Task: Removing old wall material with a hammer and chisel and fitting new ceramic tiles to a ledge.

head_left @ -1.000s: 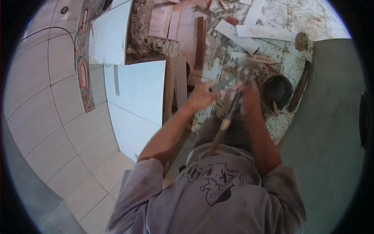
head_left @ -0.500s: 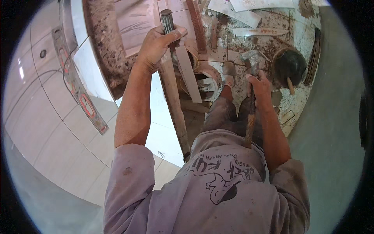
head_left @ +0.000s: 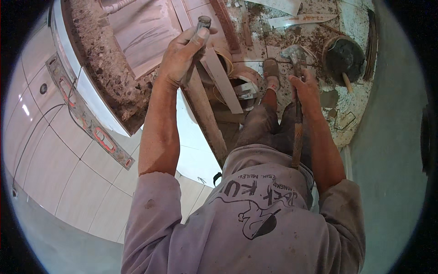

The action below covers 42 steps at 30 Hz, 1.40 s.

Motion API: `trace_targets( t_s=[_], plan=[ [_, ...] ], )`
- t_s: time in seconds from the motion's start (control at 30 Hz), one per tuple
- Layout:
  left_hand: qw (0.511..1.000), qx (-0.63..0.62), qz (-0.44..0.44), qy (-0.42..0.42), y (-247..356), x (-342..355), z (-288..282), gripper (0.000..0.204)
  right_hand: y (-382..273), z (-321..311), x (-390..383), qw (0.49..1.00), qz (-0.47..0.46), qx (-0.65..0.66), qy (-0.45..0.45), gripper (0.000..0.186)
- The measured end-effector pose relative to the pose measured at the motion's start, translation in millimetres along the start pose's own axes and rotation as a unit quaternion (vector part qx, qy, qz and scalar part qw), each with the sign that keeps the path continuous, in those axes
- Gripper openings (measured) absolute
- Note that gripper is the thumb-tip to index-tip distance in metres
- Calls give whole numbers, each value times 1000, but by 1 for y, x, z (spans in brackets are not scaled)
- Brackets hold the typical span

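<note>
In the head view, clamping one metal bar (head_left: 204, 22) in the fingers of the left hand (head_left: 181, 57) and one hammer (head_left: 297, 137), below its head, in those of the right hand (head_left: 306, 95), with one bucket (head_left: 325, 55) near and right of those fingers.

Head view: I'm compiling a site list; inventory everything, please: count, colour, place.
hammer: one, grey and brown, in the right hand
chisel-like tool: one, grey, in the left hand
bucket: one, dark, upper right
wooden handle: one, tan, jutting from the bucket
rods: several, dark, upper right
offcuts: at least two, whitish, upper right
spirit level: one, grey and red, left
tiles: many, cream, left
rough ledge: one, brown-grey, upper left
panel: at least one, white, left of centre
long strips: several, reddish and pale, upper centre
plank: one, brown, centre
container: one, pinkish, centre, partly hidden
hands: two, bare, on the tools
shirt: one, greyish-mauve with dark print, bottom
trousers: one pair, dark, centre
shoe: one visible, brownish-grey, upper centre
</note>
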<state>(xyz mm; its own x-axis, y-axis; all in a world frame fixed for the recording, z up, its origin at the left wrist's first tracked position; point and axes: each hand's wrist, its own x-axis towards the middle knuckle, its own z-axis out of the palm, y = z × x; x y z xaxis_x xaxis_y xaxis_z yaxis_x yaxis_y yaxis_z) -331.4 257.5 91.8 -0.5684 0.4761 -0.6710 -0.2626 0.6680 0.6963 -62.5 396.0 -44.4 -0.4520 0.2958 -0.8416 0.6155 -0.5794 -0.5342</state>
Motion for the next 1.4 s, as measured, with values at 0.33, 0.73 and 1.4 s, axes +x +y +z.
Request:
trace_targets(
  t_s=[0.33, 0.73, 1.4],
  plan=[
    [999, -41, -27, 0, -19, 10, -4, 30, 12, 14, -9, 998, 62, 13, -30, 37],
    [998, 22, -52, 40, -13, 20, -13, 40, 6, 26, -10, 992, 62, -86, -62, 49],
    [989, 126, -72, 16, -23, 38, -16, 52, -113, 25, 7, 973, -189, -7, -133, 30]
  ],
)
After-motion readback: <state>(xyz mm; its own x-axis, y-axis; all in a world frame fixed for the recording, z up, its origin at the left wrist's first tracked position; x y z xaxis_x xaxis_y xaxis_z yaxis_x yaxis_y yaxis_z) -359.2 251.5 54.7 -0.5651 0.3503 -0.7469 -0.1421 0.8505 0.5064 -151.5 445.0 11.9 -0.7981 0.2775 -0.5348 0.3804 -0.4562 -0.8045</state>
